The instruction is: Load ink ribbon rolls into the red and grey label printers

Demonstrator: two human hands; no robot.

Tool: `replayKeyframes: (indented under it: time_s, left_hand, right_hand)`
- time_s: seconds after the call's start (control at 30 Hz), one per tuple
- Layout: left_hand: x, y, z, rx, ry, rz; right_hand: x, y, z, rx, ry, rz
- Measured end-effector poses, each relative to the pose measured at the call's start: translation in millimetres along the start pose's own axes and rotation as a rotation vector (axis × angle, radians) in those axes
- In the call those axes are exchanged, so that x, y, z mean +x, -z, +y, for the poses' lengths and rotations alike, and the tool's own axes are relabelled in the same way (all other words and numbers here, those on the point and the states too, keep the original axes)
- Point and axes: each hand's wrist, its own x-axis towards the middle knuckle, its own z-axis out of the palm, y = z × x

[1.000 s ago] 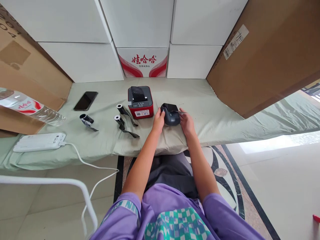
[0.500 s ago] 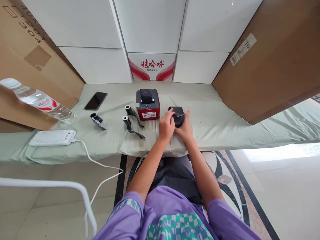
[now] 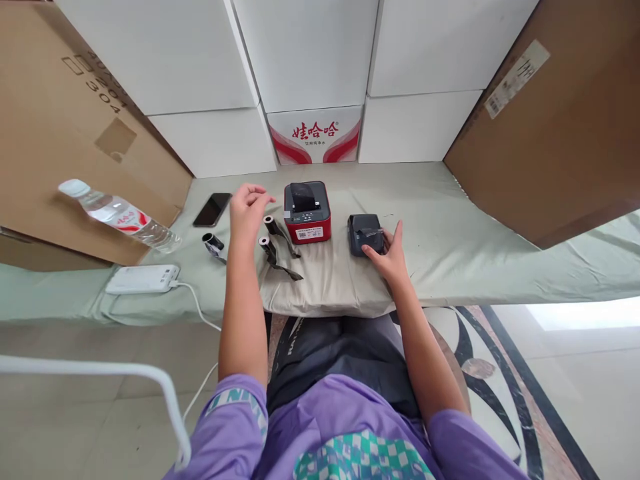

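A small black device, which looks like a portable printer, sits on the cloth with a shiny clear strip across it. My right hand grips its right side, thumb at the front corner and index finger stretched out. My left hand is raised over the cloth, left of a red and black receipt printer. Its fingers are loosely bent and point right, with nothing visible in them. Two rolls of black paper, a farther roll and a nearer roll, lie below that hand with their ends unrolled.
Farther left are another black roll, a phone, a white power strip with a cable, and a tilted water bottle. Cardboard boxes flank both sides. White cartons stand behind. A white curved tube crosses the lower left.
My left hand has let go of the black device and moved left, past the red printer. My right hand stays on the device. The view has shifted slightly left.
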Motion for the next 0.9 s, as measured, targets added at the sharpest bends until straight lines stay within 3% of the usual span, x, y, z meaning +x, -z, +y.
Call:
replayKeyframes:
  time_s: [0.1, 0.2, 0.3, 0.47, 0.63, 0.9]
  left_hand:
    - [-18.3, 3.9, 7.2, 0.317, -0.177, -0.032]
    - [-28.3, -3.7, 14.1, 0.688, -0.162, -0.103]
    - [-27.1, -16.1, 20.0, 0.836, -0.163, -0.147]
    - [-20.5, -33.7, 30.1, 0.942, -0.164, -0.255]
    - [-20.0, -48.8, 31.4, 0.902, -0.165, -0.286]
    - [-2.2, -14.6, 38.1, 0.841, -0.096, -0.160]
  right_hand:
    - [0.5, -0.4, -0.1, 0.022, 0.009, -0.001]
    - [0.5, -0.8, -0.2, 0.031, 0.016, 0.008]
    - [-0.3, -0.7, 0.3, 0.024, 0.007, 0.017]
    - [-1.2, -0.7, 1.1, 0.057, -0.001, 0.015]
    - [0.0, -2.0, 2.2, 0.071, 0.004, 0.029]
    - [2.6, 0.6, 7.8, 0.056, 0.021, 0.006]
